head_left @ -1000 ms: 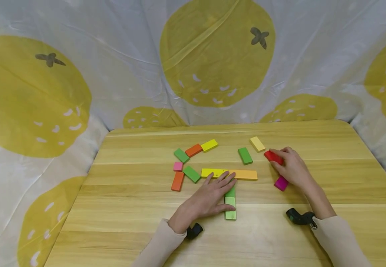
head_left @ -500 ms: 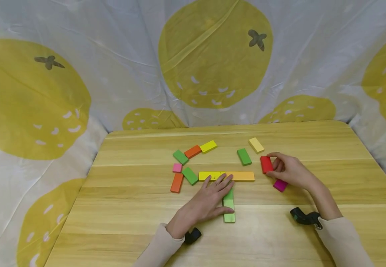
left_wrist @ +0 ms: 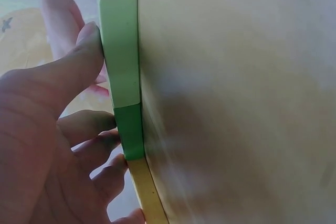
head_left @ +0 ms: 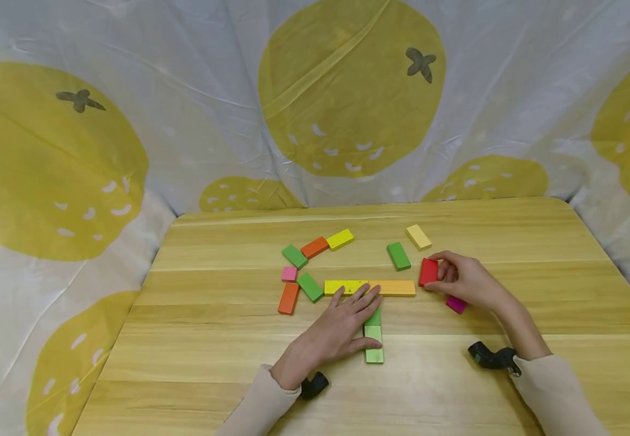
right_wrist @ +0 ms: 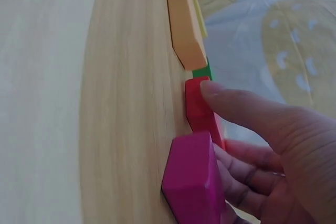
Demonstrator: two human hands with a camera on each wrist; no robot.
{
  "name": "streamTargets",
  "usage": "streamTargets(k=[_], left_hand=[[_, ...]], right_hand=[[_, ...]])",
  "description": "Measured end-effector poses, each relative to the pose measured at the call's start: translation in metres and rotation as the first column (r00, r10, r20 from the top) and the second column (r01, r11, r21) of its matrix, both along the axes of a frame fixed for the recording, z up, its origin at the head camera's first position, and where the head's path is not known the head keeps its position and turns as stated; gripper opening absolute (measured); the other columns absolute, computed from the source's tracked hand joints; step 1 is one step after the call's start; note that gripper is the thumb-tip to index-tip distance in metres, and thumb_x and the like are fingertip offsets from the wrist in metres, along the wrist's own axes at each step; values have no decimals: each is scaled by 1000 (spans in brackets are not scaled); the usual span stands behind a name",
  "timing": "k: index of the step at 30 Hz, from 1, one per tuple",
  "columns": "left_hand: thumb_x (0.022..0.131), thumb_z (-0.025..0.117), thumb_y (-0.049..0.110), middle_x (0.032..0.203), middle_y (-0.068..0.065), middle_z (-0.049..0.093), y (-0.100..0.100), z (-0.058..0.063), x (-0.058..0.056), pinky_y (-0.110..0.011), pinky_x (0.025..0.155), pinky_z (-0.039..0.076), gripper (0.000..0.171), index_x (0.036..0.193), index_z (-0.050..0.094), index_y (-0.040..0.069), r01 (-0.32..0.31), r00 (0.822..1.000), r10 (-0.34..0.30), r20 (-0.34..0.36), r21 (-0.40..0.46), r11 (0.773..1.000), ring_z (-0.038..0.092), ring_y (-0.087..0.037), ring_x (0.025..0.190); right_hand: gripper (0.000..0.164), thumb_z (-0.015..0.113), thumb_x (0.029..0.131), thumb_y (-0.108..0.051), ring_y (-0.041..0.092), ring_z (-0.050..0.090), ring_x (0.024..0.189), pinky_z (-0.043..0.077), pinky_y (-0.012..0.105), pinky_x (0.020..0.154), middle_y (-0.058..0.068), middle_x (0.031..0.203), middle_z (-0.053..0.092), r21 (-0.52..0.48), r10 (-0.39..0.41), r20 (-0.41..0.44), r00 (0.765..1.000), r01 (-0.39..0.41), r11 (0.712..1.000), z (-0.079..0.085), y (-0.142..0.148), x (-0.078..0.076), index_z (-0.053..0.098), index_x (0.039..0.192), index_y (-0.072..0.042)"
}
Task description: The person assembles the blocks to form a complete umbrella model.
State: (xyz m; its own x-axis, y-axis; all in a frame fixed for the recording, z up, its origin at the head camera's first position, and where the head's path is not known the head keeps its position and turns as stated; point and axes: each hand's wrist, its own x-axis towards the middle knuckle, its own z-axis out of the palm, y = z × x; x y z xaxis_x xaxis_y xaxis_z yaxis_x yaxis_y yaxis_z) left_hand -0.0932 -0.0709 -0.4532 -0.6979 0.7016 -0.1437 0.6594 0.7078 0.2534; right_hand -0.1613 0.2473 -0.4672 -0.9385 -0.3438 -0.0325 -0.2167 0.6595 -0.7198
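Note:
My right hand [head_left: 469,280] pinches a red block [head_left: 428,273] by its ends, thumb at the near end; the block lies on the table just right of the orange block [head_left: 396,288]. A magenta block [right_wrist: 191,174] sits under that hand. My left hand [head_left: 339,327] is spread flat, its fingertips resting on the yellow block [head_left: 339,287] and the green block [head_left: 374,317], its thumb on the light green block [left_wrist: 121,51]. Yellow and orange blocks form a row; green and light green ones run down from it toward me.
Left of the row lie two orange-red blocks [head_left: 288,298], a pink block [head_left: 289,274], green blocks [head_left: 310,287] and a yellow block [head_left: 340,240]. Behind it are a green block [head_left: 399,257] and a cream block [head_left: 418,237]. A patterned cloth [head_left: 227,121] hangs beyond the wooden table [head_left: 184,363].
My right hand has turned the red block from slanted to nearly upright in view and slid it left toward the orange block. The left hand stays in place on the blocks.

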Motion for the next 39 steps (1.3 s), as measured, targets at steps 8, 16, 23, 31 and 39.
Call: streamTargets(k=[8, 16, 23, 31, 39], left_hand=[[99, 59, 57, 174, 1, 17, -1, 0, 0, -57, 129, 20, 84, 165, 28, 14, 7, 1000, -7, 5, 8, 1000, 14, -20, 163], [99, 58, 57, 175, 2, 17, -1, 0, -1, -57, 129, 19, 84, 165, 28, 15, 8, 1000, -8, 10, -6, 1000, 14, -20, 163], [98, 59, 57, 175, 2, 17, 0, 0, -1, -57, 129, 19, 84, 165, 28, 15, 8, 1000, -8, 10, -6, 1000, 14, -20, 163], [98, 60, 57, 174, 0, 19, 0, 0, -1, -58, 128, 21, 84, 164, 30, 14, 12, 1000, -12, -3, 3, 1000, 16, -21, 162], [99, 59, 57, 175, 1, 17, -1, -1, -1, -58, 129, 19, 85, 165, 28, 15, 12, 1000, -12, 10, -3, 1000, 13, -20, 163]], right_hand=[[60, 89, 82, -22, 11, 57, 67, 49, 22, 59, 7, 86, 67, 11, -70, 1, 998, 70, 997, 2, -10, 2, 61, 127, 6], [62, 92, 79, -22, 14, 57, 67, 48, 22, 58, 6, 84, 68, 33, -80, -6, 997, 80, 996, 2, -11, 3, 63, 126, 6], [62, 91, 79, -24, 12, 57, 67, 47, 22, 58, 5, 83, 68, 27, -81, 0, 997, 81, 996, 3, -11, 3, 63, 126, 6], [61, 84, 88, -32, 12, 58, 67, 47, 23, 59, 6, 89, 72, 62, -83, -46, 995, 86, 994, 13, -6, 2, 62, 132, 5], [51, 79, 92, -32, 15, 57, 70, 43, 27, 61, 14, 105, 73, 109, -147, -221, 964, 174, 979, 19, -19, -8, 68, 133, -2]])
